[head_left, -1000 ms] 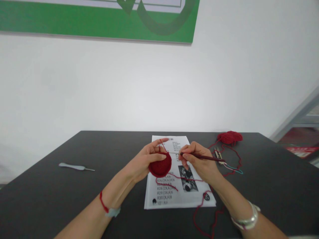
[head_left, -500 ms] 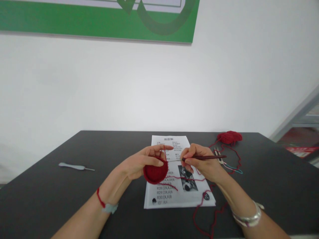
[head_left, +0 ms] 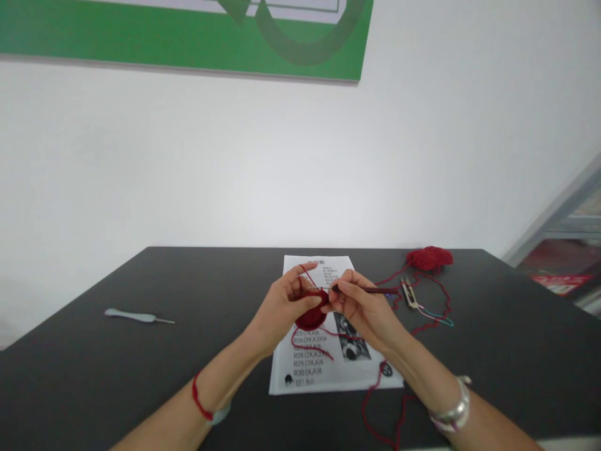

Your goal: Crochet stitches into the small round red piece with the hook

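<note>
A round red crochet piece (head_left: 310,318) is pinched between the thumb and fingers of my left hand (head_left: 287,305), above a printed sheet. Red yarn runs up over the raised left index finger. In my right hand (head_left: 359,302) is a crochet hook (head_left: 379,290) with a dark red handle, gripped like a pencil. Its thin metal shaft points left and meets the top edge of the piece; the hook's tip is too small to make out. Loose red strands hang below the piece across the paper.
The printed pattern sheet (head_left: 305,376) lies on the dark table (head_left: 225,282). A grey-handled crochet hook (head_left: 134,315) rests at the left. Back right are a red yarn ball (head_left: 429,258) and a small metal tool (head_left: 410,293) with a teal cord. A yarn loop trails at the front right.
My left hand and the crochet piece have moved right and tilted. My right hand has shifted slightly left, bringing its fingers close to the piece's edge.
</note>
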`<state>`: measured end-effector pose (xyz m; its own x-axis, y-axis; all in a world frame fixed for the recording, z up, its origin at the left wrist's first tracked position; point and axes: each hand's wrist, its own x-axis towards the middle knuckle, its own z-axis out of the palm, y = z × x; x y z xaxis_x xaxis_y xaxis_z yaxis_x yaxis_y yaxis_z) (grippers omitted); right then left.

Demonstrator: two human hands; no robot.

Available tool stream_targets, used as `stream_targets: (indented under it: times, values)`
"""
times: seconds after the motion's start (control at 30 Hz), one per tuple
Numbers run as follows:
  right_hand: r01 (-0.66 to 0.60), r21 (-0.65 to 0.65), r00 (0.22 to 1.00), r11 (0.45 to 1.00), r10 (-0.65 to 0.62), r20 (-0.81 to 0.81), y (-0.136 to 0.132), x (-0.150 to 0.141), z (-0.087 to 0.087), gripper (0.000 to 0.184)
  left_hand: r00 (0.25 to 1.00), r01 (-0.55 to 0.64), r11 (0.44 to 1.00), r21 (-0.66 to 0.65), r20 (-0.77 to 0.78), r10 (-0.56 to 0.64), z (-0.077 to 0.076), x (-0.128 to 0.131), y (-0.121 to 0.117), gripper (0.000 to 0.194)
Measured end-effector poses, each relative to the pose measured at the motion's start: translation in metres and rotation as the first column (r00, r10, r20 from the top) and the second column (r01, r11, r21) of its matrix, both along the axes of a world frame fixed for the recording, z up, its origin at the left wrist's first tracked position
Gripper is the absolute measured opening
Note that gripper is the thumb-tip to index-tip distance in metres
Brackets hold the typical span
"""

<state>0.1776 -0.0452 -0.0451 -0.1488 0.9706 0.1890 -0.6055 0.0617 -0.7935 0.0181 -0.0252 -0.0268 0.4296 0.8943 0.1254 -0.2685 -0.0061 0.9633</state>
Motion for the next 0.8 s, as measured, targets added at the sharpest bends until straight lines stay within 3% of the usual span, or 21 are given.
stream_targets:
  times: [0.23, 0.57, 0.7, 0.8]
  values:
    - [0.058, 0.132, 0.988, 0.99, -0.076, 0.135, -0.001, 0.01, 0.004, 0.022, 0.998, -0.057, 0.998, 0.01, 0.005, 0.057, 0.006, -0.003, 0.0, 0.049]
    - [0.141, 0.363, 0.873, 0.921, -0.289, 0.393, -0.003, 0.017, 0.001, 0.019, 0.995, -0.103, 0.993, 0.052, -0.007, 0.103, 0.011, -0.001, -0.003, 0.049]
    - [0.186, 0.456, 0.78, 0.871, -0.413, 0.471, -0.009, 0.013, -0.003, 0.016, 0.99, -0.135, 0.989, 0.061, -0.025, 0.137, 0.01, -0.001, -0.004, 0.05]
    - [0.195, 0.59, 0.649, 0.783, -0.555, 0.521, -0.012, 0.01, -0.007, 0.011, 0.986, -0.162, 0.983, 0.087, -0.035, 0.166, 0.008, -0.001, -0.004, 0.051]
